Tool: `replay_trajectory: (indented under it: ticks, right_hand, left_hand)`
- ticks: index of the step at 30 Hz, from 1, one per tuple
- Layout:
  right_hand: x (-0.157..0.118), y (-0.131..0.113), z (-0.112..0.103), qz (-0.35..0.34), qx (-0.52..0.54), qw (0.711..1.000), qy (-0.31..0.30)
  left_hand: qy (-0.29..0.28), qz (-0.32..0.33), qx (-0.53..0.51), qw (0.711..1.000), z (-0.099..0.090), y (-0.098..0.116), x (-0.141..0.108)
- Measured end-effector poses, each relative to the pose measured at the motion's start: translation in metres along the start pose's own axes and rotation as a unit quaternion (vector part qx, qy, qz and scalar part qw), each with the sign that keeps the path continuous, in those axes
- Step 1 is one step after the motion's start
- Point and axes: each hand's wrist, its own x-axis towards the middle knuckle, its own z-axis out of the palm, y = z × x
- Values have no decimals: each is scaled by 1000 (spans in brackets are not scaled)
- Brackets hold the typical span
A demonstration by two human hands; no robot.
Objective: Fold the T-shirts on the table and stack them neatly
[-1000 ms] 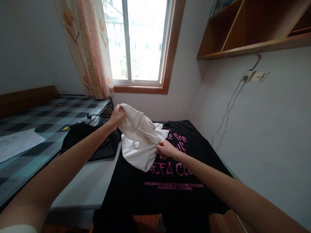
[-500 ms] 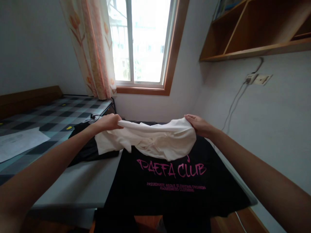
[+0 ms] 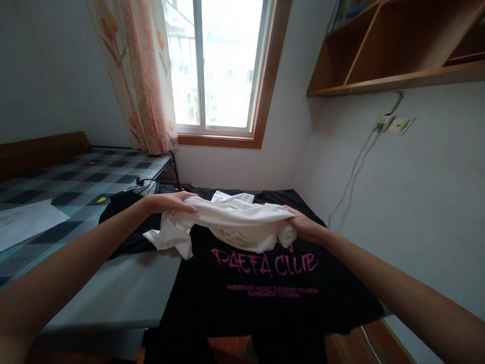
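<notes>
A bunched white garment, its exact kind unclear, is stretched sideways between my hands. My left hand is closed on its left end, with a loose part hanging below. On the right end, my right hand pinches the cloth, thumb side up. Beneath it a black T-shirt lies spread out, with pink "PAEFA CLUB" lettering partly covered by the white cloth. The shirt's lower edge hangs at the table's front.
The white table shows on the left, with dark cloth lying on it. Beside it is a bed with a checked sheet and a paper. A wooden shelf juts from the right wall, above a socket with a cable.
Both hands have come down slightly with the white garment, which is more bunched and sags lower. More of the black shirt's far part now shows. The view has shifted slightly.
</notes>
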Motion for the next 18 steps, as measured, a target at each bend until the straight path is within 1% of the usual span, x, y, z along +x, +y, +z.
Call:
replay_trajectory:
  ticks: [1,2,3,4,5,6,7,8,9,11,12,13,14,15,16,17,18]
  right_hand:
    - [1,-3,-2,-1,39,999,22]
    - [1,-7,-5,-1,68,997,34]
    - [0,-12,-7,3,87,996,34]
    - [-2,-16,-9,12,98,995,23]
    - [-5,-20,-11,28,99,995,-6]
    - [-9,-22,-12,48,88,994,-49]
    - [-13,-24,-13,68,63,990,-102]
    - [-17,-24,-14,83,21,984,-154]
    - [-20,-23,-14,90,-33,976,-197]
    - [-24,-17,-14,86,-147,954,-248]
    - [-23,-13,-13,79,-197,943,-255]
    - [-22,-9,-13,71,-239,935,-251]
    - [-19,-6,-14,60,-275,932,-230]
    - [-16,-5,-16,47,-307,931,-190]
    - [-11,-5,-19,32,-339,931,-128]
    - [-7,-8,-24,16,-369,928,-49]
    - [-1,-13,-31,-5,-393,919,38]
  left_hand:
    - [-25,-1,43,999,4,-2,2]
    - [-30,-1,92,995,8,-5,4]
    - [-10,-2,145,989,12,-8,8]
    - [32,-3,197,980,16,-12,12]
    - [89,-2,243,966,19,-16,17]
    - [146,0,276,950,21,-19,21]
    - [187,5,295,937,22,-22,26]
    - [208,13,295,932,23,-24,30]
    - [211,23,278,937,24,-25,33]
    - [183,47,203,961,24,-25,37]
    - [163,62,161,971,25,-24,37]
    - [144,78,125,979,26,-21,36]
    - [122,93,102,983,27,-19,35]
    - [94,103,95,986,28,-15,33]
    - [63,106,106,987,29,-11,31]
    - [34,97,135,986,29,-5,30]
    - [23,79,179,980,28,1,30]
